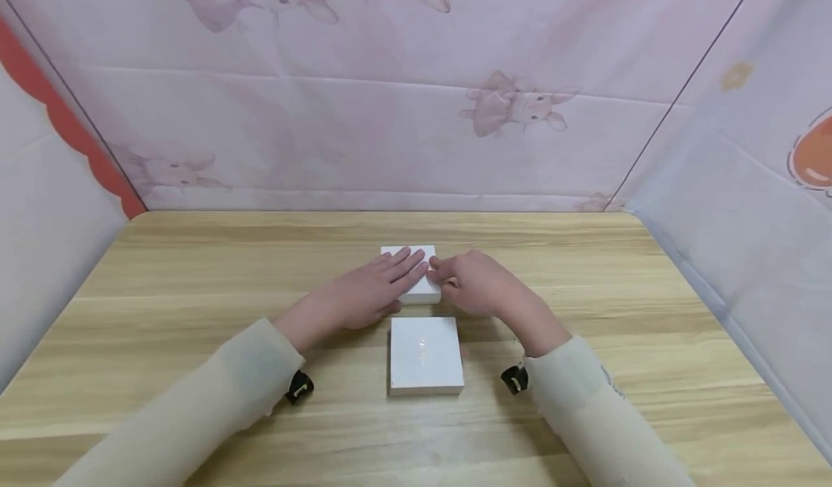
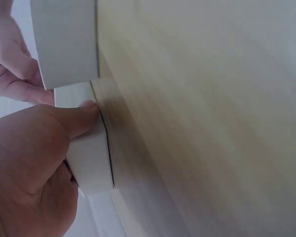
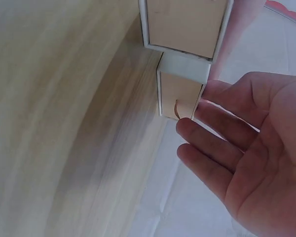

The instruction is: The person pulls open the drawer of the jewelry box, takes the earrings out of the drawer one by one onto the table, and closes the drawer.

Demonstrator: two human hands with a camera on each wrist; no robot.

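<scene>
- Your left hand (image 1: 370, 292) grips the far white drawer box (image 1: 421, 289), beyond the nearer box (image 1: 425, 353).
- Your right hand (image 1: 477, 282), fingers loosely bent, is at its ribbon tab (image 3: 176, 108), apparently pinching nothing.
- Drawer-opening seems in hand: pinch the tab, pull rightward.

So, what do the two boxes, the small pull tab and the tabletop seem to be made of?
Nearer box and farther box: probably matte white cardboard, given flat faces and crisp edges. Pull tab: perhaps brown ribbon or leather; it's thin and curved. Tabletop: wood or wood-look laminate, smooth; grain streaks and sheen.
</scene>
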